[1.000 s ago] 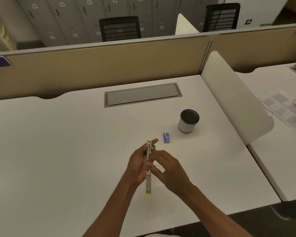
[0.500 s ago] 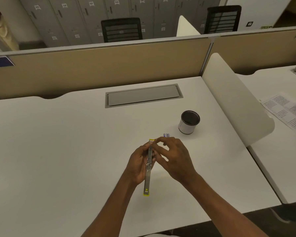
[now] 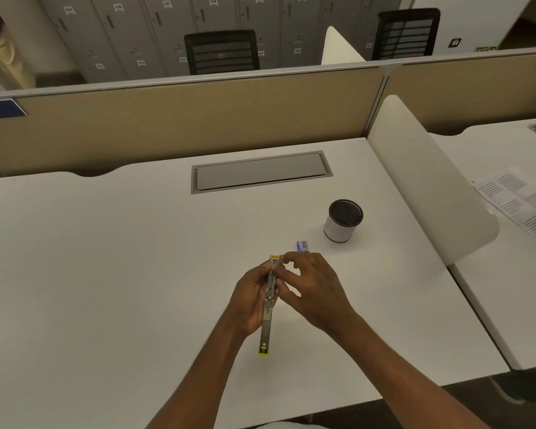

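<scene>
At the far left, a blue label (image 3: 1, 108) is fixed to the tan partition (image 3: 167, 125) that closes off the back of the white worktop (image 3: 106, 274). Behind the partition a black mesh chair (image 3: 222, 51) is seen in front of grey lockers (image 3: 130, 29). A grey cable hatch (image 3: 260, 171) is set flush into the worktop near its rear edge.

Nearer the front edge, the left hand (image 3: 250, 300) is raised just above the worktop. Its grip is closed round the middle of a stapler (image 3: 266, 326), with the fingers wrapped about the body from the left side. The stapler is swung fully open into one long metal strip. It is held roughly in line with the forearm, one yellow-tipped end pointing away and the other yellow end hanging toward the person.

The right hand (image 3: 317, 289) is brought up against the stapler from the right. Its fingers are curled, and the thumb and forefinger are placed at the far half of the strip. Whether this grip is closed on the stapler or on something small cannot be told.

Just beyond the right hand a small blue staple box (image 3: 302, 245) is lying flat on the worktop. A white pen cup (image 3: 342, 222) with a dark inside is standing upright near it, further back and to the right. A rounded white side divider (image 3: 421, 187) is mounted along the right edge. Printed sheets (image 3: 520, 199) are spread on the neighbouring desk (image 3: 489, 305).
</scene>
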`<state>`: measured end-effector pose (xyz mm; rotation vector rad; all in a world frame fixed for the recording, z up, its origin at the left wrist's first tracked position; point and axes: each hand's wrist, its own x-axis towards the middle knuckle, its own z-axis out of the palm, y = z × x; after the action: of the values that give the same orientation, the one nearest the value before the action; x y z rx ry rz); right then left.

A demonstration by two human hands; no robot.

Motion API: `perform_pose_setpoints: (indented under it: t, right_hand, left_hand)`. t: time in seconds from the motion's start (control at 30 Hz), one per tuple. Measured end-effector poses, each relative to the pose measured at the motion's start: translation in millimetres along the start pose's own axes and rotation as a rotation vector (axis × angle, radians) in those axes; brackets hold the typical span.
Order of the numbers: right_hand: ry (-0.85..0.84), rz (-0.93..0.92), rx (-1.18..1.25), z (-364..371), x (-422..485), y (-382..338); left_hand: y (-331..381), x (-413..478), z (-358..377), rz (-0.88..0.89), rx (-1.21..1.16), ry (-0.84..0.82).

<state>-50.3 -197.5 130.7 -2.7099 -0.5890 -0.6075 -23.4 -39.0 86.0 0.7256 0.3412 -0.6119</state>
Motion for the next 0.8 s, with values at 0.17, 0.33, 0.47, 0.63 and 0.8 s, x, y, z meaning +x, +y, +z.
perform_pose_setpoints:
  t: [0.17,0.33,0.47,0.63,0.8]
  right_hand:
    - [-0.015,-0.050,0.025,1,-8,-3]
    - [-0.003,-0.010,0.074,3,-14,-7]
    - [0.072,0.263,0.243,0,-11,-11]
    - [-0.047,0.307,0.249,-5,2,-15]
    - [-0.155,0.251,0.083,-5,8,-23]
  left_hand:
    - [4,1,-1,-0.032,0.065,-0.074]
    - [5,-3,6,-0.031,0.109,-0.071]
    - [5,2,1,-0.016,0.028,-0.123]
    - [2,-2,8,-0.010,-0.022,-0.096]
    - [0,-3,11,-0.020,-0.051,-0.070]
